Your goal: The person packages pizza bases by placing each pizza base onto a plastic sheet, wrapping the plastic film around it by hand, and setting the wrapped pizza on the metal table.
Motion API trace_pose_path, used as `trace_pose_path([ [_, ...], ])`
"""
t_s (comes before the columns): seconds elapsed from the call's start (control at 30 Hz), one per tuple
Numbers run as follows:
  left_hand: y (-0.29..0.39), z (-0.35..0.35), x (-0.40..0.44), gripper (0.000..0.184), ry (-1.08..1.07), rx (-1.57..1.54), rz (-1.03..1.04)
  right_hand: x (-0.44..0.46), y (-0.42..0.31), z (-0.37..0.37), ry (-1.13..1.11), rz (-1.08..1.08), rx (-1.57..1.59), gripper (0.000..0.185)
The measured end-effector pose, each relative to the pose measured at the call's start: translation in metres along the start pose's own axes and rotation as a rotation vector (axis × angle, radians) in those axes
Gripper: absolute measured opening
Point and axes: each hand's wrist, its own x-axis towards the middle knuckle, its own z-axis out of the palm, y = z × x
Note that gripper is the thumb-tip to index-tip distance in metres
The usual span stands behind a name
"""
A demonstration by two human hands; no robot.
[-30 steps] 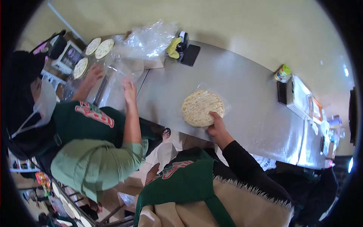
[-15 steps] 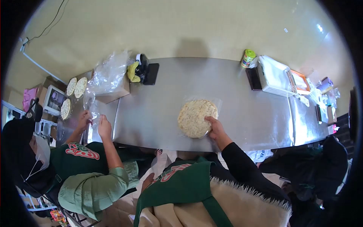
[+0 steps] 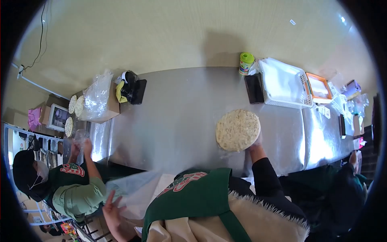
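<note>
A round, pale pizza point(image 3: 238, 130) with a crumbly topping is held over the metal table by my right hand point(image 3: 257, 143). That hand grips its right edge, with most of the fingers hidden behind or under it. Thin clear film shows at the pizza's lower edge. Low at the left, beside my apron, my left hand point(image 3: 113, 211) has a finger pointing up, and its other fingers meet a large clear plastic bag point(image 3: 135, 187). The bag spreads out beside it, slightly blurred, and appears pinched in that hand.
At left, a person point(image 3: 66, 181) handles clear plastic near several pizzas point(image 3: 69, 126). A box with plastic bags point(image 3: 96, 97) and a black phone point(image 3: 139, 91) stand nearby. At right are a green-lidded can point(image 3: 246, 63), a dark phone point(image 3: 254, 89), a white basket point(image 3: 286, 82) and another person point(image 3: 342, 185).
The pizza has moved right and been lifted, with my right hand now at its edge instead of on top. My left hand has swung left, and the clear bag has spread out beside it.
</note>
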Motion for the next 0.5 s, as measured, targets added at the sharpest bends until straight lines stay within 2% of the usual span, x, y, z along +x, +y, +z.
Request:
trace_pose_path([
  [0.07, 0.039, 0.016, 0.007, 0.065, 0.045, 0.01, 0.227, 0.013, -0.001, -0.003, 0.02, -0.025, 0.02, 0.055],
  [0.1, 0.055, 0.028, 0.017, 0.065, 0.051, 0.027, 0.223, 0.017, -0.001, -0.004, 0.025, -0.032, 0.028, 0.054],
  [0.17, 0.083, 0.057, 0.043, 0.052, 0.093, -0.006, 0.36, 0.022, -0.001, -0.003, 0.031, -0.019, 0.062, 0.054],
  [0.23, 0.102, 0.096, 0.078, 0.066, 0.129, -0.047, 0.41, 0.027, 0.001, -0.005, 0.025, -0.007, 0.087, 0.054],
  [0.3, 0.108, 0.13, 0.12, 0.069, 0.024, 0.084, 0.611, 0.029, 0.003, -0.004, 0.033, 0.002, 0.102, 0.054],
  [0.37, 0.112, 0.174, 0.155, 0.068, 0.017, 0.216, 0.691, 0.032, 0.004, -0.002, 0.031, 0.014, 0.11, 0.053],
  [0.43, 0.112, 0.213, 0.186, 0.064, -0.021, 0.466, 0.794, 0.032, 0.003, -0.001, 0.028, 0.019, 0.111, 0.053],
  [0.5, 0.109, 0.251, 0.211, 0.063, -0.023, 0.682, 0.992, 0.029, 0.003, -0.002, 0.023, 0.018, 0.115, 0.053],
])
